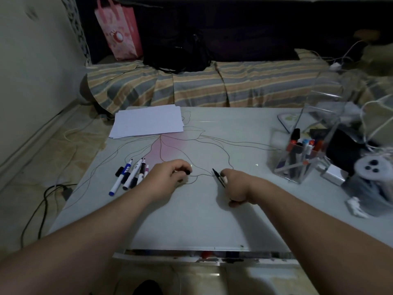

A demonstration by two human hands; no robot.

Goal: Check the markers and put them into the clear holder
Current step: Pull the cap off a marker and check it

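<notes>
While my right hand [234,188] is closed around the uncapped black marker [219,177], its tip pointing far and left over the white table [191,220], my left hand [170,175] pinches the black cap [188,172] between fingertips; the two hands sit near each other at the table's middle, with cap and tip apart.

Findings: the marker is open and its tip appears to rest at or just above the table top, where thin black lines already run; I cannot tell whether the tip touches. The clear holder [297,158] stands to the right, already carrying several markers; a loose group of markers [131,175] lies to the left, just beside my left wrist; a stack of white paper [148,122] lies at the far left.

Risks, as I judge them: recapping off-line could ink my left fingertips or leave the cap half-seated, so the marker dries in the holder; dragging the bare tip would add stray marks to the table; a careless swing of my left forearm could roll the loose markers off the left edge; carrying the marker right, I could knock the tall holder or catch the cables and clutter beside it, tipping it over; the dim light makes judging ink quality uncertain.
</notes>
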